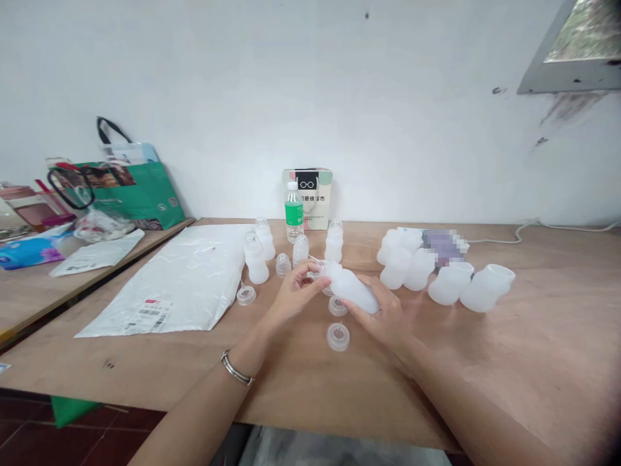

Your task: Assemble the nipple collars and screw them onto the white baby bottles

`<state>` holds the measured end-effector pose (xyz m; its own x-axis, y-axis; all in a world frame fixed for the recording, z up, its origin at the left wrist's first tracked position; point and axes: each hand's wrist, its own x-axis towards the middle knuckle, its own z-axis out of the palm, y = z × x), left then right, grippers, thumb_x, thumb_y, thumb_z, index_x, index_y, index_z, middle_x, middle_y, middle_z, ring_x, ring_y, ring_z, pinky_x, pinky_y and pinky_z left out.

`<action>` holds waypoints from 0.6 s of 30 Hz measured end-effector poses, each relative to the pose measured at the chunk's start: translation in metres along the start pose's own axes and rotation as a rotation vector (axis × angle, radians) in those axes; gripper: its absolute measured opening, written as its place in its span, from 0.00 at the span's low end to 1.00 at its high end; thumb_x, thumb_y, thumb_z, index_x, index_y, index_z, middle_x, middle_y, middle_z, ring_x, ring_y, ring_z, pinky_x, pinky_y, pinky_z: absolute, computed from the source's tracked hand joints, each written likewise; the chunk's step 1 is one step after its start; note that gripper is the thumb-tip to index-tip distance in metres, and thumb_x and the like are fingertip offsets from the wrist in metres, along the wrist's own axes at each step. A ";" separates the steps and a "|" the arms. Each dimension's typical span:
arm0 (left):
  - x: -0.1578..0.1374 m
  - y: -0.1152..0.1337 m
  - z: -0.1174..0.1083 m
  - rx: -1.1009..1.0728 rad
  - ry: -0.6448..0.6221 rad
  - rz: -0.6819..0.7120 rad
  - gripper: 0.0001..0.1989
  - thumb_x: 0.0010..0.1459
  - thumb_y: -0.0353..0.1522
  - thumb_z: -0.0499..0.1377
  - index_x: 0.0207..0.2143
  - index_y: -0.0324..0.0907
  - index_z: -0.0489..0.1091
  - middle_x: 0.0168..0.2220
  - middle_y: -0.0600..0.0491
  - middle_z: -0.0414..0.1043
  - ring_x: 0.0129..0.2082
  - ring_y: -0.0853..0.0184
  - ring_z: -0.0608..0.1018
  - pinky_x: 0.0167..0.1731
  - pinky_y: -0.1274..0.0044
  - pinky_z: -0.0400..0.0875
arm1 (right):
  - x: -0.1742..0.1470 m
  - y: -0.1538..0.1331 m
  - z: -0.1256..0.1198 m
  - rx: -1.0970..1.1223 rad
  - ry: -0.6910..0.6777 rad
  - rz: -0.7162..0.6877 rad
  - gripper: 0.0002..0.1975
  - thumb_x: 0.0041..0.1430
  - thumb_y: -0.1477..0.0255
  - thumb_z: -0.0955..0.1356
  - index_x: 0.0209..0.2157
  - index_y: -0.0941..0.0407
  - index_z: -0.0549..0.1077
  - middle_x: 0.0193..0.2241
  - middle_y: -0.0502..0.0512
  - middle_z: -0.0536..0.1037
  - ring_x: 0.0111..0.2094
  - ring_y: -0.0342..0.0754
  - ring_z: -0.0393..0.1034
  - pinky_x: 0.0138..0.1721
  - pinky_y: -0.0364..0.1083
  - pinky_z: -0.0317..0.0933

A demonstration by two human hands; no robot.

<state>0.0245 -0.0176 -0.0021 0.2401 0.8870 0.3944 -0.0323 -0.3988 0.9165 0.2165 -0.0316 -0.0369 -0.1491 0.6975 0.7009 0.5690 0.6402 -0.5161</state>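
A frosted white baby bottle [356,292] lies tilted between my two hands above the table. My right hand [385,314] wraps round its body. At its neck, the fingers of my left hand [298,285] pinch a clear collar and nipple piece [321,268], partly hidden by the fingers. Just below the bottle are clear collar rings with nipples [338,336] on the wood. Capped baby bottles [334,243] stand behind my hands, and a clear dome cap [283,265] sits near my left hand.
Several open frosted bottles [485,288] stand or lean at right. A white plastic mailer [179,278] covers the table's left part. A water bottle [294,217] and a paper bag [323,200] stand by the wall. A green bag [145,194] is on the adjoining left table.
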 end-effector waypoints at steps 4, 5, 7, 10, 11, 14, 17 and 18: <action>-0.001 0.004 0.001 0.028 -0.003 0.063 0.09 0.54 0.37 0.60 0.35 0.41 0.71 0.48 0.48 0.65 0.49 0.61 0.68 0.46 0.73 0.65 | 0.005 -0.009 -0.006 0.279 -0.137 0.156 0.16 0.54 0.61 0.67 0.42 0.55 0.70 0.36 0.55 0.77 0.36 0.51 0.72 0.36 0.48 0.66; -0.001 0.004 0.000 0.023 -0.005 0.066 0.10 0.54 0.37 0.60 0.37 0.41 0.71 0.50 0.47 0.64 0.50 0.61 0.68 0.47 0.72 0.65 | 0.006 -0.011 -0.008 0.382 -0.195 0.223 0.16 0.55 0.60 0.66 0.40 0.56 0.71 0.34 0.55 0.77 0.33 0.50 0.72 0.33 0.46 0.66; -0.002 0.005 0.000 0.016 -0.009 0.056 0.12 0.54 0.37 0.59 0.39 0.42 0.72 0.51 0.47 0.64 0.51 0.61 0.67 0.47 0.73 0.64 | 0.007 -0.014 -0.008 0.566 -0.305 0.342 0.17 0.57 0.58 0.63 0.37 0.57 0.71 0.28 0.53 0.76 0.26 0.47 0.70 0.25 0.44 0.64; -0.004 0.004 0.001 -0.007 -0.006 0.035 0.15 0.54 0.39 0.59 0.42 0.42 0.71 0.51 0.48 0.66 0.51 0.61 0.68 0.47 0.74 0.64 | 0.007 -0.017 -0.005 0.592 -0.329 0.384 0.18 0.57 0.57 0.63 0.38 0.57 0.71 0.28 0.53 0.76 0.26 0.46 0.69 0.26 0.44 0.63; -0.004 0.004 0.002 -0.023 -0.003 0.030 0.16 0.54 0.40 0.59 0.42 0.42 0.71 0.49 0.49 0.68 0.49 0.62 0.69 0.45 0.74 0.65 | 0.006 -0.018 -0.004 0.524 -0.291 0.360 0.18 0.55 0.58 0.65 0.40 0.57 0.70 0.31 0.54 0.76 0.29 0.47 0.70 0.29 0.45 0.64; -0.005 0.001 0.004 -0.067 0.009 0.000 0.16 0.52 0.40 0.61 0.41 0.41 0.71 0.43 0.49 0.71 0.42 0.64 0.72 0.39 0.76 0.66 | 0.005 -0.019 -0.002 0.349 -0.212 0.296 0.20 0.49 0.61 0.70 0.42 0.54 0.70 0.38 0.54 0.76 0.37 0.50 0.70 0.36 0.47 0.64; -0.005 -0.003 0.003 -0.131 -0.031 -0.039 0.16 0.50 0.40 0.63 0.37 0.39 0.72 0.41 0.48 0.73 0.38 0.65 0.74 0.37 0.76 0.66 | 0.006 -0.020 -0.004 0.573 -0.408 0.406 0.16 0.53 0.57 0.66 0.35 0.56 0.71 0.28 0.53 0.76 0.27 0.46 0.69 0.26 0.43 0.63; -0.004 -0.004 0.003 -0.161 -0.062 -0.044 0.17 0.49 0.41 0.63 0.37 0.38 0.72 0.41 0.47 0.73 0.38 0.65 0.74 0.36 0.76 0.66 | 0.006 -0.020 -0.005 0.708 -0.528 0.478 0.19 0.56 0.55 0.63 0.33 0.58 0.70 0.25 0.53 0.75 0.23 0.44 0.68 0.22 0.42 0.61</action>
<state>0.0264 -0.0206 -0.0072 0.3040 0.8847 0.3535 -0.1747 -0.3130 0.9336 0.2080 -0.0421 -0.0197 -0.4682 0.8749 0.1237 0.0762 0.1795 -0.9808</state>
